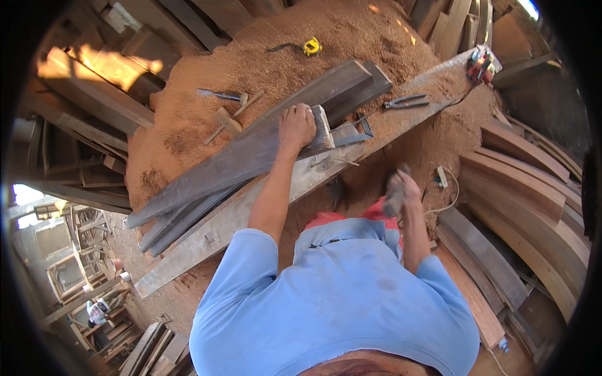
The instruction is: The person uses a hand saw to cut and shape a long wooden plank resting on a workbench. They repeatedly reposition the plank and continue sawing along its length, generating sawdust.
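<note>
My left hand is wrapped over the end of a long dark plank lying slantwise on other dark boards. My right hand hangs at the right of my body, below the long pale beam, closed around a grey object I cannot make out. Pliers lie on the beam to the right of the planks. A chisel and a wooden mallet rest in the sawdust left of my left hand. A yellow tape measure lies farther back.
A heap of sawdust surrounds the work. A red power tool with a cord sits at the beam's right end. Stacked boards line the right; more timber is at the left. Another person works at lower left.
</note>
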The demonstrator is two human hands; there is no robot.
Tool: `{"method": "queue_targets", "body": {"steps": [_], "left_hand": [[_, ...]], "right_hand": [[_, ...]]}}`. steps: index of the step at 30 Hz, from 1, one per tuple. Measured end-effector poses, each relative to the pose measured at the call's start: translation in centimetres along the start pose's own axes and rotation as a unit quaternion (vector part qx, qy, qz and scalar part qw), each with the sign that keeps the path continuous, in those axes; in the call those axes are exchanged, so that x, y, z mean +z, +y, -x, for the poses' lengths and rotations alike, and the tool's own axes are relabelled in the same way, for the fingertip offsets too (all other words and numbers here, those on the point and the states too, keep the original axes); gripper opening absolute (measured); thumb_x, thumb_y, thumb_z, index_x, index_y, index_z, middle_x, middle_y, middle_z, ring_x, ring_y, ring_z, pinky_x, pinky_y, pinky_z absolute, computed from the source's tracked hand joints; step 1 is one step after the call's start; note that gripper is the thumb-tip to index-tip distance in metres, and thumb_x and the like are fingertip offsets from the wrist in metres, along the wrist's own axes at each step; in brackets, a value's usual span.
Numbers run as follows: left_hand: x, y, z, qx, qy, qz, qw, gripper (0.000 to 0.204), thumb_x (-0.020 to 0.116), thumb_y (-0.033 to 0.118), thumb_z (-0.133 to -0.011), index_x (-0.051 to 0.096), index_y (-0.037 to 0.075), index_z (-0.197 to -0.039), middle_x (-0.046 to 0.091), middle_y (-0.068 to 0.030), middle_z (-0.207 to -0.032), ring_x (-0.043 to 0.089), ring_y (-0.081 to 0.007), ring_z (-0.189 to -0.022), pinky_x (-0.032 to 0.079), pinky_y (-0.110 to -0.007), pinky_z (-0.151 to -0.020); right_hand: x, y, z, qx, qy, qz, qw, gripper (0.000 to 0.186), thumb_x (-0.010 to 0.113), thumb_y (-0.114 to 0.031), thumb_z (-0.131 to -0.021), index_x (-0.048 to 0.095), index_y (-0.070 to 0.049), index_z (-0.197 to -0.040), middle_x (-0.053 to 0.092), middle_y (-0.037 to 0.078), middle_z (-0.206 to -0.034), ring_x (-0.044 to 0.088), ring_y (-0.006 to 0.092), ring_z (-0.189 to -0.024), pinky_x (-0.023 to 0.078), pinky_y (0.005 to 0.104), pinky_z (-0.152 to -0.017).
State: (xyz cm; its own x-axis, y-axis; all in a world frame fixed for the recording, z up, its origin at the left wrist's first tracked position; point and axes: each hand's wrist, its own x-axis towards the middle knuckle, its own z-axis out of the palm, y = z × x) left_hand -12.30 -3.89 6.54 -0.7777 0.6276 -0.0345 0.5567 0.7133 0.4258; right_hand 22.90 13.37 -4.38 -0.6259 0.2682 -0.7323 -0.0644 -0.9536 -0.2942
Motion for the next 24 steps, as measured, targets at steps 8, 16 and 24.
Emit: {"method": "queue_targets", "body": {"steps": [8,16,24], "left_hand": [[0.4,-3.1,-1.2,-0.001,0.057,-0.024,0.998,0.036,0.042,0.033,-0.104,0.061,0.007,-0.119,0.062,-0.0214,-0.129,0.055,-0.0396,-0.126,0.040,-0.054,-0.108],[-0.2,-2.5,-0.2,-0.005,0.012,0.000,1.000,0.035,0.043,0.032,-0.104,0.061,0.006,-0.119,0.064,-0.0225,-0.126,0.056,-0.0406,-0.124,0.041,-0.055,-0.107],[0.3,-2.1,1.2,0.014,0.012,0.005,1.000,0.033,0.045,0.032,-0.103,0.062,0.007,-0.116,0.065,-0.0227,-0.122,0.058,-0.0413,-0.121,0.043,-0.056,-0.103]], "right_hand": [[29.3,-11.1,12.8,-0.363,-0.185,0.439,0.801,0.024,0.070,-0.026,-0.096,0.059,-0.005,-0.099,0.061,0.003,-0.072,0.061,0.0108,-0.062,0.050,0.0284,-0.056],[40.0,-15.5,21.9,-0.766,-0.061,0.448,0.457,0.035,0.069,-0.031,-0.098,0.056,-0.002,-0.111,0.066,0.005,-0.080,0.063,0.0125,-0.067,0.052,0.0317,-0.062],[21.7,-6.1,4.9,-0.264,0.038,0.892,0.364,0.031,0.062,-0.013,-0.091,0.051,0.004,-0.114,0.070,0.032,-0.096,0.069,0.0510,-0.090,0.052,0.0614,-0.080]]}}
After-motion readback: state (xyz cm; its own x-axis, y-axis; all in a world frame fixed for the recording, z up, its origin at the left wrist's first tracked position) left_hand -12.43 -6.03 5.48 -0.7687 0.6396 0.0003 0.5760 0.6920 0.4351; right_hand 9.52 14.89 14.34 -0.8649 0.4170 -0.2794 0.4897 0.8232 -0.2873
